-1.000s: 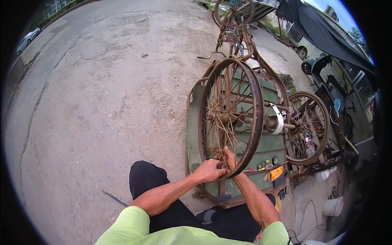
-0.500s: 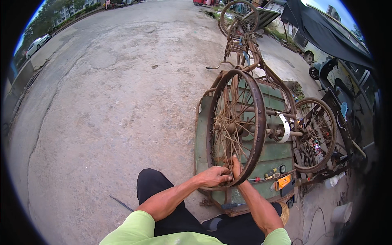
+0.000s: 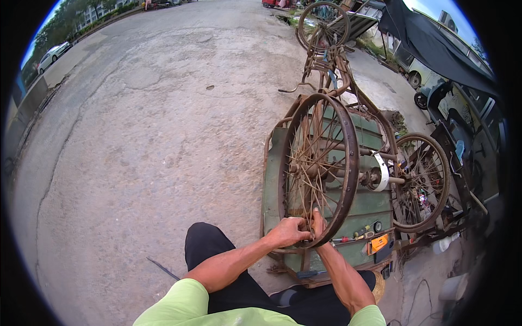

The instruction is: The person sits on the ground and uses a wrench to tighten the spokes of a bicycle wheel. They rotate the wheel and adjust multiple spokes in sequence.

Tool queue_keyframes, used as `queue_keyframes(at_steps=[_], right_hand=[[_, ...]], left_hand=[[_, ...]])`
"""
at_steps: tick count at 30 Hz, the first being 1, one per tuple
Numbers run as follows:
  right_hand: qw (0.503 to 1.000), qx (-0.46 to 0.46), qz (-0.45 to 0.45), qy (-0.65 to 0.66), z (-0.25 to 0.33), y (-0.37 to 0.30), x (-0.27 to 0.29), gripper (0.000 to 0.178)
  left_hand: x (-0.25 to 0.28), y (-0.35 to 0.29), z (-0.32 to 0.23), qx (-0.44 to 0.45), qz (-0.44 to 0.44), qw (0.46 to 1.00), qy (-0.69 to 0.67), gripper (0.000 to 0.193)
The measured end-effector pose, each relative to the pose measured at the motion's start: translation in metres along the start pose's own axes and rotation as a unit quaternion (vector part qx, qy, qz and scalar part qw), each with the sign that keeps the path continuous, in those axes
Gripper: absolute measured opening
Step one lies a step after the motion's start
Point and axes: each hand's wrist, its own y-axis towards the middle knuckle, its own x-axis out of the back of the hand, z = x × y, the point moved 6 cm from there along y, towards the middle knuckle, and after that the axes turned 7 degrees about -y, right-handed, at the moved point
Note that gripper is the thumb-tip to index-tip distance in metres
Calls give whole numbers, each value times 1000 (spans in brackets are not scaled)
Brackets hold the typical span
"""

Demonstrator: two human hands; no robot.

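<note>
Bare L hand (image 3: 288,232) is curling its fingers at near, lower end of rusty-brown, tyreless metal spoked wheel (image 3: 352,163); bare R hand (image 3: 318,223) is working right beside it, thumb pointing up among spokes. Grip: fingers bending in at rim, but hands are hiding what's btwn them; can't tell if clenched. Wheel is standing on edge over dull-green ribbed panel (image 3: 370,204). To R, 2nd spoked wheel w/ dark tyre (image 3: 446,182) is standing upright. Bright-orange boxy item (image 3: 379,243) is lying on panel, R of hands.
</note>
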Motion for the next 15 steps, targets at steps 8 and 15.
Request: queue_keyframes(at_steps=[8,15], right_hand=[[877,24,142,-459,25,-32,35,55],[852,-11,242,-464,66,-51,17,58]], left_hand=[[1,-5,16,8,-76,993,94,47],[2,2,13,-1,-10,1000,5,47]])
